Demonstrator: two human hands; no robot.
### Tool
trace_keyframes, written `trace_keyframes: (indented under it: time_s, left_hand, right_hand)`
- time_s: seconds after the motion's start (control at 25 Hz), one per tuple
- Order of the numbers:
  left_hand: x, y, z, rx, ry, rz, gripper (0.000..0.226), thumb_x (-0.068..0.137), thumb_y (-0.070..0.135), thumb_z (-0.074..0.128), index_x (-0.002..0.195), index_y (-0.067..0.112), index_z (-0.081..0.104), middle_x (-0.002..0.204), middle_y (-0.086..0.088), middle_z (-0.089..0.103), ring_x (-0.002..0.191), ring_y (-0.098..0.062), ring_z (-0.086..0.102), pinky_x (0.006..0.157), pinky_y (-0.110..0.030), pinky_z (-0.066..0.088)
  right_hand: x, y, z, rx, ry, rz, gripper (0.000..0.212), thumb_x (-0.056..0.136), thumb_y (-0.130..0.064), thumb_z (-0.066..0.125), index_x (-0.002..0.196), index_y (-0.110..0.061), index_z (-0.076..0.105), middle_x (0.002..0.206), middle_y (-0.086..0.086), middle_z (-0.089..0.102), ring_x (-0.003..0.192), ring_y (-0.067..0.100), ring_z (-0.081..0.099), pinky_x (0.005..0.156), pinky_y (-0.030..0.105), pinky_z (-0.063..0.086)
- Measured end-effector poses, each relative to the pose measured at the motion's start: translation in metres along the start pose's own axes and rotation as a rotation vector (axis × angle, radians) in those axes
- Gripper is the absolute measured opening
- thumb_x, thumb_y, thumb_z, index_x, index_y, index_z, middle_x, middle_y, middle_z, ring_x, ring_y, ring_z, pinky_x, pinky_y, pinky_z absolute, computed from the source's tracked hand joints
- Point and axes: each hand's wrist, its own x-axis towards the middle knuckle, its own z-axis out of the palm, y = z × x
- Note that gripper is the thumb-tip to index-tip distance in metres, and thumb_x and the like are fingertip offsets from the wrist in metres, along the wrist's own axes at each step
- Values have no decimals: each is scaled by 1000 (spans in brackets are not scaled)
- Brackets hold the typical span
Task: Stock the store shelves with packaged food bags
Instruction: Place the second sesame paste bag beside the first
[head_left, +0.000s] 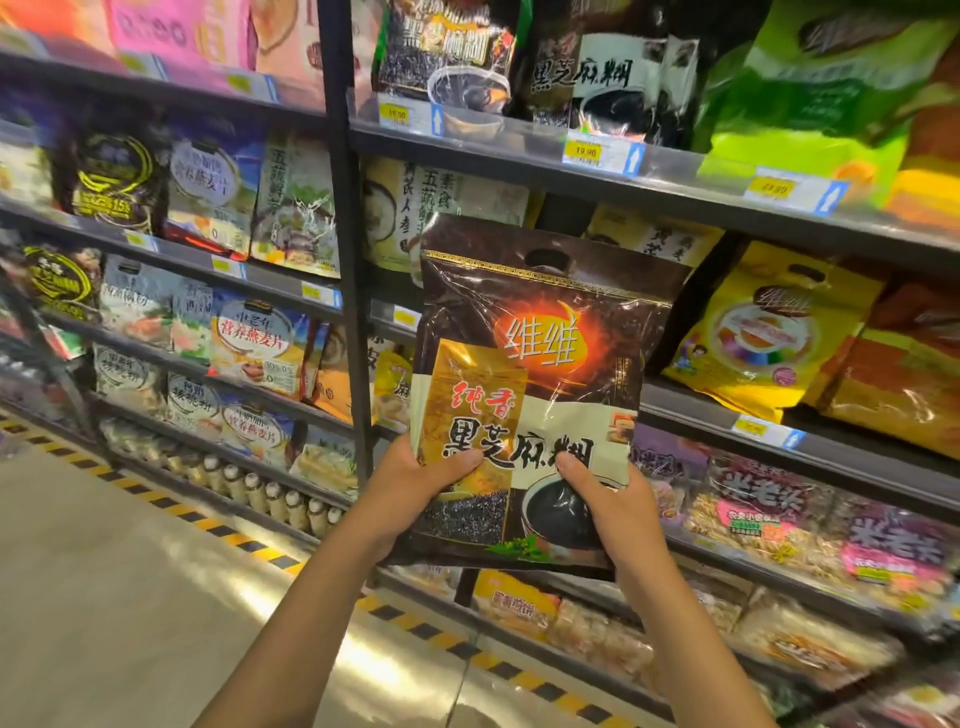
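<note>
Just right of the black upright post (345, 234) of the shelving, a person holds a packaged food bag (535, 374) upright in the air in front of the shelves, leaning a little and resting on no shelf. The left hand (410, 486) grips its lower left edge, thumb laid across the front; the fingers behind are hidden. The bag is glossy dark brown, with a cut-out handle at the top, a gold patterned trim below it, pale characters on an orange-red glow, a gold panel with red characters, a cream band with large black characters, and a pictured bowl of black paste at the bottom. Layered edges at its left side may be more bags behind it; this cannot be told. The right hand (608, 499) clamps the lower right part, thumb pressed on the bowl picture, so the hands sit apart on one bag. Left of the post, blurred oat bags (254, 343) fill the shelves, with small bottles (270, 499) on the lowest shelf above a yellow-and-black floor stripe (171, 506). Right of the post, the held bag covers part of a shelf of pale bags (410, 208); higher stand black sesame bags (447, 47) and price tags (597, 151); farther right are a yellow bag (763, 332) and a green bag (826, 88).
</note>
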Motion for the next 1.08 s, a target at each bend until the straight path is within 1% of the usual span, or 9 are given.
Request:
trace_keyframes:
  time_s: [0.12,0.28,0.36,0.52,0.68,0.8,0.88,1.0,1.08]
  left_hand:
    - [17,27,3,6,-28,61,25,88,26,81,108,29,67,93,15,82,88,-6,78,74,-19,58]
    - [42,65,12,2,-54,147,21,88,25,80,106,29,68,93,15,82,85,-4,78,68,-14,57]
    - [55,85,19,-2,-67,179,26,87,28,80,111,28,69,100,10,82,93,-9,78,77,-21,59]
    - [82,119,29,-2,-111,227,28,88,30,78,115,26,70,102,3,83,97,-19,79,90,-38,60]
    - [109,155,38,-24,-148,250,32,87,29,78,118,21,72,106,-1,82,100,-21,79,100,-46,57]
    - [130,182,42,-42,-173,239,37,85,34,79,119,18,74,106,-5,82,100,-24,79,102,-46,56]
    - [141,202,43,-62,-182,225,42,81,36,80,118,16,74,104,-6,82,97,-23,79,97,-42,57]
    - [159,234,43,-50,-194,246,48,74,39,83,116,17,74,102,-3,83,93,-17,79,88,-33,56]
    - [171,255,42,-73,-200,281,52,70,35,83,117,15,75,105,-6,82,93,-18,79,86,-30,58]
  right_hand:
    - [17,-24,0,18,8,-55,14,88,-31,80,100,-33,73,88,-18,81,89,5,76,67,17,56]
    - [44,-61,-5,29,12,-123,12,88,-29,80,97,-32,73,85,-18,80,80,1,76,64,16,56]
    - [60,-80,-9,33,21,-169,12,88,-28,81,97,-32,74,89,-15,81,84,4,77,68,19,58]
    - [86,-111,-18,31,13,-245,15,89,-28,79,103,-29,75,93,-12,82,86,5,77,65,15,56]
    - [107,-149,-29,14,-47,-279,20,90,-34,76,109,-27,73,98,-10,82,86,4,77,67,16,56]
    - [123,-177,-38,-13,-132,-340,49,77,-42,84,120,-26,67,109,-6,81,98,9,77,83,24,57]
    - [137,-192,-43,-27,-136,-382,62,72,-33,93,126,-24,64,116,-2,79,106,16,76,91,32,57]
    - [164,-222,-47,-53,-127,-400,51,80,-26,88,126,-26,65,114,-2,80,105,20,77,93,39,60]
    - [180,-246,-49,-37,-133,-392,40,86,-24,82,123,-24,67,110,0,81,100,22,78,86,39,61]
